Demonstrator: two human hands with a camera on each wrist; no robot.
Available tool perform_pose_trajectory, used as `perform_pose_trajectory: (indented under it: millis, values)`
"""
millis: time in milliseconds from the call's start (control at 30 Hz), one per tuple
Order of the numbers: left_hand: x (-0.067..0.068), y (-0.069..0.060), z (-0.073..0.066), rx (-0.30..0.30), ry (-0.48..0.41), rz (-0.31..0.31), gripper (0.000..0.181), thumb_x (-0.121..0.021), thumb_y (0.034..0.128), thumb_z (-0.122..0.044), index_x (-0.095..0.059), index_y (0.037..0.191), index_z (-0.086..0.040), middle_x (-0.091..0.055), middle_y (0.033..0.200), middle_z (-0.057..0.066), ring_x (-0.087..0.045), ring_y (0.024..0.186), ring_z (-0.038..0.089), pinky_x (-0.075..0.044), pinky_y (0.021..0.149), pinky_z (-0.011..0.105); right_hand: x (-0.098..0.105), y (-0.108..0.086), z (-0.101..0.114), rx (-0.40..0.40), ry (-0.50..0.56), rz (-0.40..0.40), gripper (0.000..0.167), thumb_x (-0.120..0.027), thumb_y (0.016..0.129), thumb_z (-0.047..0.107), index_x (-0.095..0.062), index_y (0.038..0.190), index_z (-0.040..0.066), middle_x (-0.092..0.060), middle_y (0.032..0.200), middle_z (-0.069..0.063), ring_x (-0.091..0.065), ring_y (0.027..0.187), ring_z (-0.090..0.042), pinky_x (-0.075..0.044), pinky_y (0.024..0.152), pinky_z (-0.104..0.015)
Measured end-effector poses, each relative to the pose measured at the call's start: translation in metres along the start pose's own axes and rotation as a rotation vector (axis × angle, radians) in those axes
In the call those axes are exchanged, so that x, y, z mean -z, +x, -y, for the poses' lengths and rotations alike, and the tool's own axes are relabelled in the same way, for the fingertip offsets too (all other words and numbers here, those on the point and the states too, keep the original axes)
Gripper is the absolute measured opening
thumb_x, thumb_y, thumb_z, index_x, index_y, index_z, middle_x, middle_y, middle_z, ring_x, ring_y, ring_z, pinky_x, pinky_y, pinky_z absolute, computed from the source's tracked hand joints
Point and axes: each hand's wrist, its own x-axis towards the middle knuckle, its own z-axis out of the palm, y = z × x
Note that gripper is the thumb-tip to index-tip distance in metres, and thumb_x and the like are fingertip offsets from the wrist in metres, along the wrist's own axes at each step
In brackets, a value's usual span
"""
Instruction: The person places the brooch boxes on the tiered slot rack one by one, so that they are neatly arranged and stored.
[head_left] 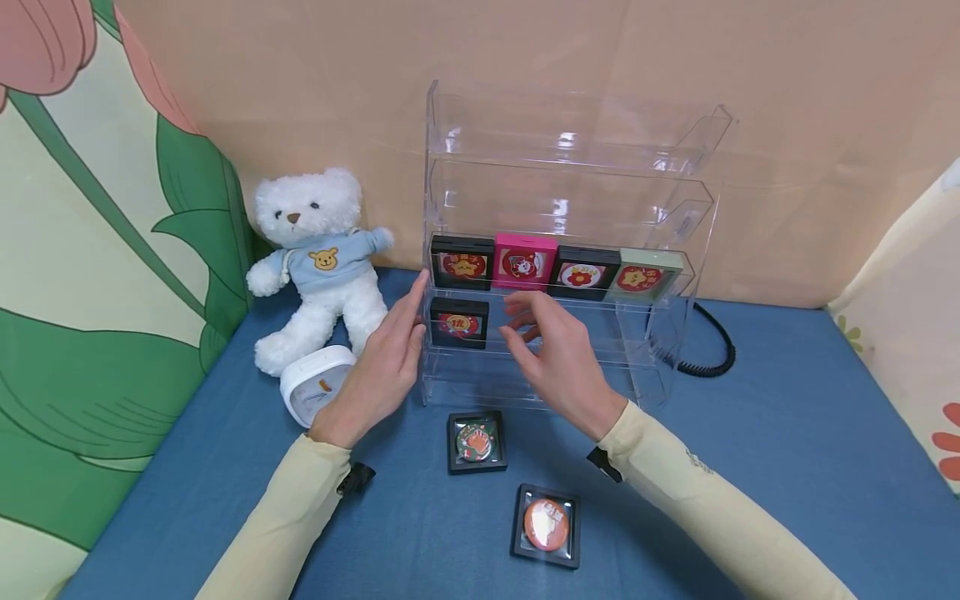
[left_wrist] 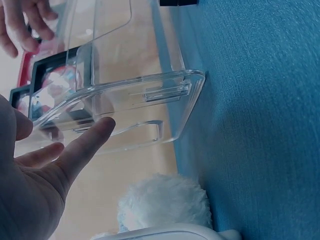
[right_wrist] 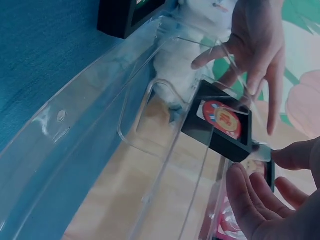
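Observation:
A clear acrylic tiered rack (head_left: 510,155) stands on the blue cloth. My left hand (head_left: 378,367) rests with straight fingers against its left side panel. On a lower tier, at the left end, sits a black framed case (head_left: 459,323) with a red and gold round badge. Just right of that case is my right hand (head_left: 558,358), its thumb and fingers loosely bent and apart, holding nothing. The tier above bears a row of framed cases: black, pink (head_left: 525,262), black (head_left: 585,273) and pale green (head_left: 647,277).
Two black framed badge cases, one green-centred (head_left: 477,442) and one orange (head_left: 546,527), lie before the rack. A white teddy bear (head_left: 322,250) sits left, behind a white clock-like object (head_left: 311,387). A black coiled cord (head_left: 712,367) lies right of the rack.

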Motion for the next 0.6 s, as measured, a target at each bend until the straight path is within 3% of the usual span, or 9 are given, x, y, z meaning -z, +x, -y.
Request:
perform_pose_trajectory:
  millis: [600]
  values:
    - [0.001,0.000,0.000,-0.001,0.000,0.004,0.064,-0.037,0.1105,-0.014,-0.006,0.165,-0.027,-0.031,0.162,0.012,-0.032,0.146,0.027,-0.030,0.117,0.049,0.022,-0.033,-0.005,0.002,0.007,0.087,0.026,-0.074,0.094,0.012,-0.065,0.118,0.009,-0.068,0.109,-0.005,-0.063,0.083,-0.011,-0.058,0.067,-0.035]
